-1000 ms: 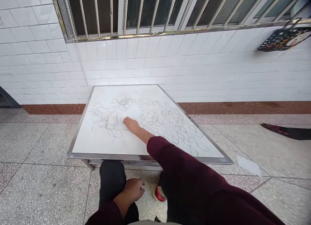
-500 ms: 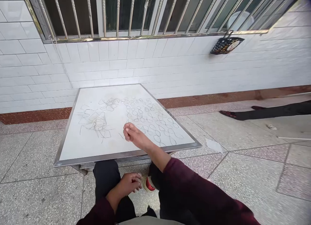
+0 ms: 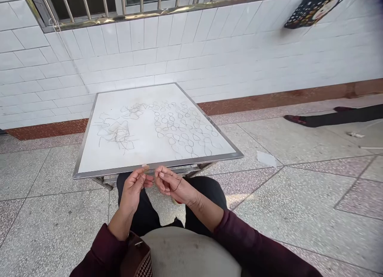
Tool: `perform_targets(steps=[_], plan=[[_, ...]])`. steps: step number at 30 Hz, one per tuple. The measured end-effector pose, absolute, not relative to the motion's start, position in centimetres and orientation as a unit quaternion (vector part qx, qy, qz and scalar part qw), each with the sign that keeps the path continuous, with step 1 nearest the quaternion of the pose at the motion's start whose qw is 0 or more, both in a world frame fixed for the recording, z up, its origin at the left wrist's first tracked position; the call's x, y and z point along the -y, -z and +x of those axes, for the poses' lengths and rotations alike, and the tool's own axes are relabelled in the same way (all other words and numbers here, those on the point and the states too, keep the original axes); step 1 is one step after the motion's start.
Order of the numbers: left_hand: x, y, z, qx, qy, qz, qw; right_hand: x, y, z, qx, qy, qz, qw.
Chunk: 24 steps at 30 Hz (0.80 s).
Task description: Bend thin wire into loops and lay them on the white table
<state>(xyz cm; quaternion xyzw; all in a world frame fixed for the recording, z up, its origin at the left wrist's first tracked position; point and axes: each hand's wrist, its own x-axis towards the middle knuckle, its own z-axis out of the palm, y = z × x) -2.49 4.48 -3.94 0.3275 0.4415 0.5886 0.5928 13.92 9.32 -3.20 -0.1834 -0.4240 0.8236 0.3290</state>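
A low metal-framed table with a white top (image 3: 98,165) stands before my knees. Tangled thin wire pieces (image 3: 116,133) lie on its left half, and several small wire loops in rows (image 3: 182,129) fill its right half. Both my hands are raised together just in front of the table's near edge. My left hand (image 3: 134,185) and my right hand (image 3: 170,183) each pinch an end of one thin wire piece (image 3: 151,174) held between them. A dark strand curls over my right palm.
A white tiled wall with a barred window (image 3: 89,1) rises behind the table. A black perforated basket (image 3: 314,9) hangs at the upper right. Another person's leg and shoe (image 3: 329,117) stretch across the speckled floor at right. A paper scrap (image 3: 266,158) lies near the table.
My right hand left the wire pile on the table and drew back to my lap. My left hand rose from my knee to meet it, and both now pinch a wire.
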Motion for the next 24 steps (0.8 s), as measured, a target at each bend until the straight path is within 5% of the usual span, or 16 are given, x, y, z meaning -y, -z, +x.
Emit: perform_targets(steps=[24], plan=[[-2.1, -0.4, -0.8, -0.388, -0.471, 0.297, 0.734, -7.2, 1.5, 19.9, 0.596, -0.651, -0.343, 0.321]])
